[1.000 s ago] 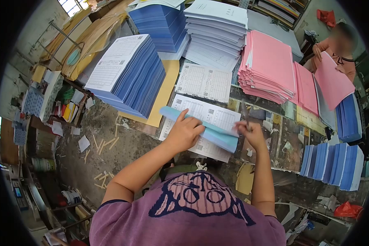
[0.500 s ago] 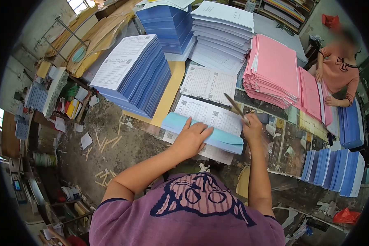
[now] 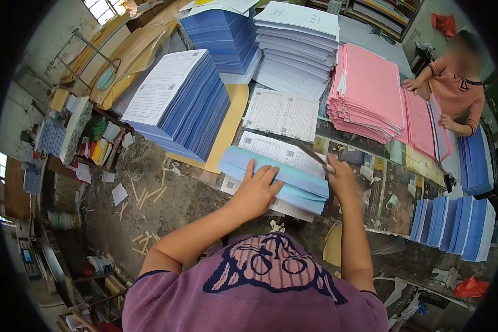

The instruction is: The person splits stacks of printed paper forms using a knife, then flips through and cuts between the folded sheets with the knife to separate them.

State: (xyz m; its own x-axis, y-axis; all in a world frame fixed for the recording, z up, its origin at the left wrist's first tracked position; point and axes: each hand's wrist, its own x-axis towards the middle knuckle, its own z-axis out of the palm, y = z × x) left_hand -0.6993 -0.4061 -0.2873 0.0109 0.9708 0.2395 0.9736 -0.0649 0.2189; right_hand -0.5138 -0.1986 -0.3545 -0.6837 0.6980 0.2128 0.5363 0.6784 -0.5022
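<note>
My left hand (image 3: pixel 257 191) lies with its fingers spread on a folded blue-green paper sheet (image 3: pixel 301 185), pressing it against the table. White printed forms (image 3: pixel 260 145) show behind and beneath that sheet. In my right hand (image 3: pixel 340 174) is a knife (image 3: pixel 312 152), a long, thin, dark blade whose tip points to the back left, over the printed form and just behind the blue sheet's right half. Another printed form (image 3: pixel 282 113) lies flat farther back.
A tall stack of blue-edged forms (image 3: pixel 199 110) stands at left on yellow card (image 3: pixel 235 102). Behind are more blue and white stacks (image 3: pixel 297 39). Pink folders (image 3: pixel 365 88) lie at right, where another person (image 3: pixel 459 83) handles pink covers. Blue bundles (image 3: pixel 451 227) stand at far right.
The knife has tipped lower, its point dropping toward the paper, and my right hand has come slightly nearer me. The blue sheet shows wider under my left hand. The other person's hands have shifted.
</note>
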